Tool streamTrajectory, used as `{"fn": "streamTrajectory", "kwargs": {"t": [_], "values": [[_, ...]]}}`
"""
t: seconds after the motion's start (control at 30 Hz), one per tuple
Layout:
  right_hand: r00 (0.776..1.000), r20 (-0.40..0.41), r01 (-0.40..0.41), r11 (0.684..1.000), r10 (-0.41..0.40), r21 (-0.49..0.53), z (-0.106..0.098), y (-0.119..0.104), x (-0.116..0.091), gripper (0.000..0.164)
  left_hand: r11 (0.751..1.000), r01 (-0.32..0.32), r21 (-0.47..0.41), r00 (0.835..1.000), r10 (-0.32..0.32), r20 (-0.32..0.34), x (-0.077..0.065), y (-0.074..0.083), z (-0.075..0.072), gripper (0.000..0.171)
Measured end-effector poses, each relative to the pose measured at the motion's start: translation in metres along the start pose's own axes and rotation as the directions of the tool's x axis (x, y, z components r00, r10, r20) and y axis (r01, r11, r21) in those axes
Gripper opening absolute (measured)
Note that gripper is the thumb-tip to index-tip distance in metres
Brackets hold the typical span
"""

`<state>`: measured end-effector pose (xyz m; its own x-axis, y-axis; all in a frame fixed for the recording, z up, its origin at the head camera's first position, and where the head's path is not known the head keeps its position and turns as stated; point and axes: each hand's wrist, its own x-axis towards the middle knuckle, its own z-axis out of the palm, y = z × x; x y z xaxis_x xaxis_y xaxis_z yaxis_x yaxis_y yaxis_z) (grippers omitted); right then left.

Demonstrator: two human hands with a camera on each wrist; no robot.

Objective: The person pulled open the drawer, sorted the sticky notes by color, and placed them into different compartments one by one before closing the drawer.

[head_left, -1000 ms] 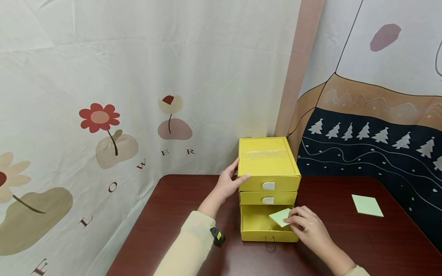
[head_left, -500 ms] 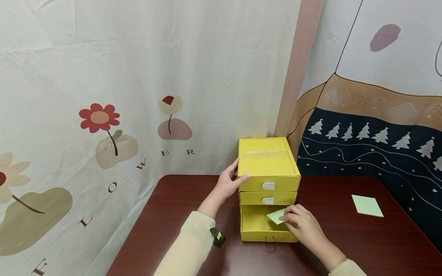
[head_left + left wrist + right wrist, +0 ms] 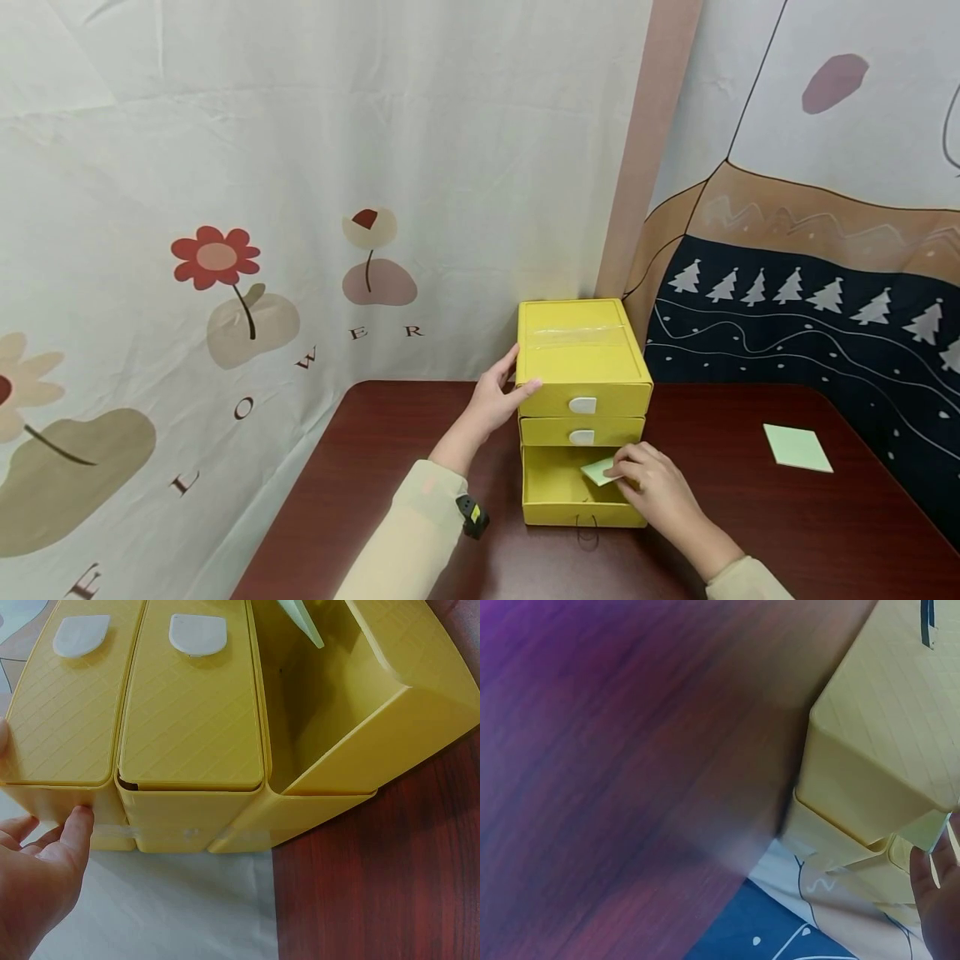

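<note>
A yellow three-drawer desktop organizer (image 3: 581, 358) stands on the table, its bottom drawer (image 3: 585, 515) pulled out. My left hand (image 3: 491, 404) rests against the organizer's upper left side, thumb near the front edge and fingers extended along the side. Over the right part of the pulled-out drawer, my right hand (image 3: 656, 483) pinches a pale green sticky note pad (image 3: 597, 472) by its right side; the fingers hide part of the pad. In the left wrist view the pad (image 3: 302, 622) slants into the drawer. The right wrist view catches only the fingers (image 3: 922, 870) at its right edge.
A second pale green sticky note pad (image 3: 798, 447) lies at the right of the dark red wooden table (image 3: 735, 417). White tabs (image 3: 582, 405) mark the two upper drawers, which are closed. A dark loop (image 3: 587, 533) hangs on the bottom drawer's front. Printed curtains stand behind.
My right hand has moved slightly left and deeper over the bottom drawer, carrying the sticky note pad. The left hand and the organizer have stayed in place.
</note>
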<state>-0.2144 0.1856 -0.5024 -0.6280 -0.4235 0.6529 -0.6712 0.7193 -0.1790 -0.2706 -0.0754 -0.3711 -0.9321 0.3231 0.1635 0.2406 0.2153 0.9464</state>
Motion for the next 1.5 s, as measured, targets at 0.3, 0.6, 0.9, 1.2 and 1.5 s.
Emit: {"fn": "streamTrajectory", "kwargs": {"t": [0.3, 0.6, 0.9, 1.2, 1.5], "values": [[1.000, -0.004, 0.000, 0.998, 0.000, -0.060, 0.0054, 0.0006, 0.0009, 0.022, 1.000, 0.001, 0.000, 1.000, -0.001, 0.002, 0.0004, 0.0000, -0.0005, 0.075], [0.999, 0.048, -0.006, 0.998, 0.010, -0.069, 0.0046, 0.0008, 0.0017, 0.020, 1.000, -0.007, 0.005, 1.000, 0.007, 0.003, 0.0011, -0.0003, -0.0009, 0.075], [0.993, 0.115, -0.027, 0.997, 0.036, -0.073, 0.0032, -0.0003, 0.0022, 0.022, 1.000, -0.004, 0.006, 1.000, 0.004, 0.004, 0.0000, 0.0011, -0.0008, 0.075], [0.991, 0.133, 0.006, 0.997, 0.004, -0.077, 0.0041, 0.0005, 0.0029, 0.022, 1.000, -0.007, 0.003, 1.000, 0.007, 0.001, -0.0006, 0.0017, -0.0008, 0.074], [0.987, 0.163, 0.016, 0.996, -0.003, -0.084, 0.0024, -0.0012, 0.0044, 0.023, 1.000, -0.003, 0.004, 1.000, 0.003, 0.000, -0.0007, 0.0017, -0.0006, 0.074]]}}
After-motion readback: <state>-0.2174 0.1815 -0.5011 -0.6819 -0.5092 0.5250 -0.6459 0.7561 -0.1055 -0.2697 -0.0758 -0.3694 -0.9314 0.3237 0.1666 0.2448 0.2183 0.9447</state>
